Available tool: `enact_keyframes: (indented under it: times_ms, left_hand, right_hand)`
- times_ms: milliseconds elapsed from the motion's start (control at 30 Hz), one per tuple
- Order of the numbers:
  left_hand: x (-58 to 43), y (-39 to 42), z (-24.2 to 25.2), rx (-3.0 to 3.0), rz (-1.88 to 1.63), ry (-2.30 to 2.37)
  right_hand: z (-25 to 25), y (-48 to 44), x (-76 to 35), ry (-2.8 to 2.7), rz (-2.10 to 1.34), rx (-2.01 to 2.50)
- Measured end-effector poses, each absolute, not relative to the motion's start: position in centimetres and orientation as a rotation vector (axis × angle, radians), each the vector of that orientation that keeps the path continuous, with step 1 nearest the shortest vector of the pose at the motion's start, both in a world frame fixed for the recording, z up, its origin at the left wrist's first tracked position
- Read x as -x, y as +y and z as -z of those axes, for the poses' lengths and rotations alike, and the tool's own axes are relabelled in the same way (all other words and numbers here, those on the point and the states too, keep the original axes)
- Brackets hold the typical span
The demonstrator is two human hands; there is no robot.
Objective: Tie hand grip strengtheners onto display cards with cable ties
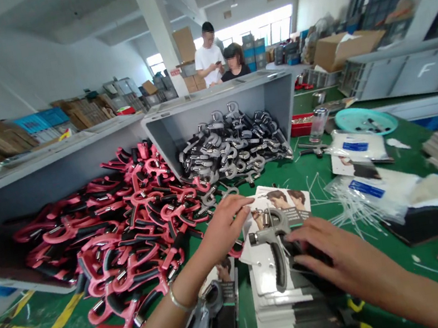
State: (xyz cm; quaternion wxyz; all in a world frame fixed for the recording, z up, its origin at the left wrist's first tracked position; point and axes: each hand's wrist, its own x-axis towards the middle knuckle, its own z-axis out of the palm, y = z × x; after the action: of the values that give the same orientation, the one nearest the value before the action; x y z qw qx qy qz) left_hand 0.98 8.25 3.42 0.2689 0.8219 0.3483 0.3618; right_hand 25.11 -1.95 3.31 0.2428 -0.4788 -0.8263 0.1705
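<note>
A grey hand grip strengthener (274, 247) with black padded handles and a metal spring lies on a printed card (262, 266), on top of a stack of such cards. My left hand (226, 220) has its fingers closed at the card's upper left edge; its thumb is mostly hidden. From the right, my right hand (322, 245) curls its fingers round the strengthener's right handle, which they partly cover. Below my left forearm, another grey strengthener (212, 298) lies on more cards.
Red-and-black strengtheners (129, 230) spill from a tipped grey crate on the left. A second crate (215, 96) holds grey strengtheners (232, 144). To the right are white cable ties (359, 213), plastic bags (358, 148), a turquoise plate (385, 120) and yellow-handled cutters (362, 317). Two people are behind.
</note>
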Motion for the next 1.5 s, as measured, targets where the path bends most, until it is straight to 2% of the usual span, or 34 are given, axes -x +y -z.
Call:
enact_keyframes:
  times_ms: [133, 267, 500, 867, 1500]
  left_hand:
    - [-3.4, 8.4, -3.3, -2.108, -0.903, 0.815]
    - [-3.9, 6.8, -2.4, -2.027, -0.954, 0.908]
    - [-4.0, 6.3, -1.6, -2.176, -1.035, 0.870]
    - [-4.1, 6.1, -1.6, -1.976, -1.024, 0.919]
    - [-4.0, 5.9, -1.4, -2.136, -1.041, 0.934]
  right_hand:
    - [-3.0, -0.6, -23.3, -2.211, -0.521, 1.258]
    - [-2.1, 1.5, -23.0, -2.032, -0.577, 1.266]
    - [-1.8, 2.3, -23.1, -1.812, -0.594, 1.212]
    - [-1.6, 2.2, -24.1, -1.987, -0.846, 1.240]
    - [-1.7, 2.6, -24.3, -2.056, -0.874, 1.195]
